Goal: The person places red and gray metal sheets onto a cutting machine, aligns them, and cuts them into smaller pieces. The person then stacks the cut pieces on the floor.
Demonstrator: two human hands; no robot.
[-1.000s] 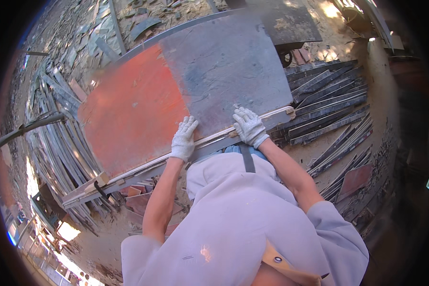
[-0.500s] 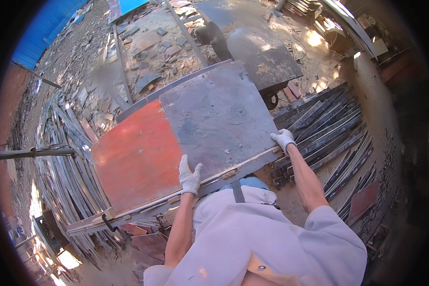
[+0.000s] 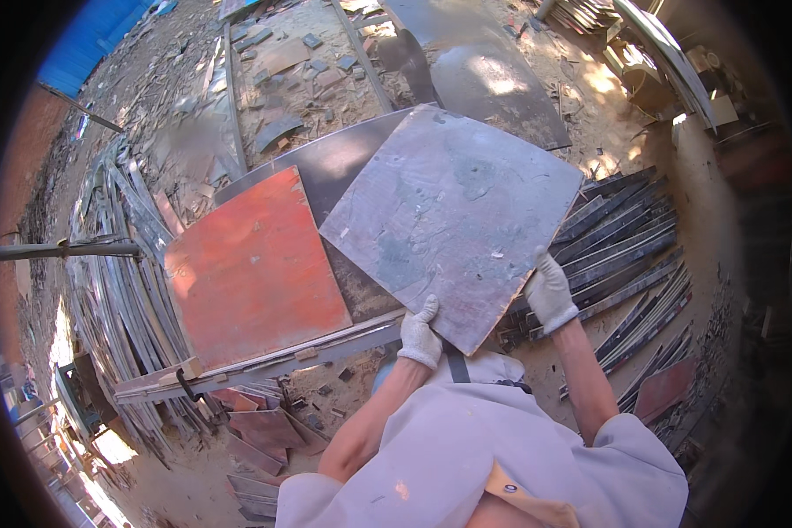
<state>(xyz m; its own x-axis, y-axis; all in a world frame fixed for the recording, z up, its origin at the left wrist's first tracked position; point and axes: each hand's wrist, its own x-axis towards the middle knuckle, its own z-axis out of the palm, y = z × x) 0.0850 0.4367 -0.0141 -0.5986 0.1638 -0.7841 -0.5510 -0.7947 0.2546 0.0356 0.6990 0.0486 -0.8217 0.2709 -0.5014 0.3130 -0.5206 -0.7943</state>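
Observation:
A square grey plywood board (image 3: pixel 458 211), worn and patchy, lies askew with one corner toward me, overhanging the bench's near edge. My left hand (image 3: pixel 422 335), in a white knit glove, is closed on its lower left edge near that corner, thumb on top. On its lower right edge my right hand (image 3: pixel 551 292), gloved the same way, is closed too; its fingers under the board are hidden. To the left, an orange-red board (image 3: pixel 255 264) lies flat on the dark bench top (image 3: pixel 348 163), touched by neither hand.
A wooden rail (image 3: pixel 264 371) with a black clamp (image 3: pixel 185 385) edges the bench's near side. Long strips are heaped at left (image 3: pixel 136 264) and dark battens at right (image 3: pixel 620 229). Broken board pieces (image 3: pixel 264 431) lie below. A pole (image 3: pixel 62 251) juts in from the left.
The grey board has turned out of line with the orange-red one and stands apart from it, exposing dark bench top between. My left hand has moved right, from the orange-red board to the grey one.

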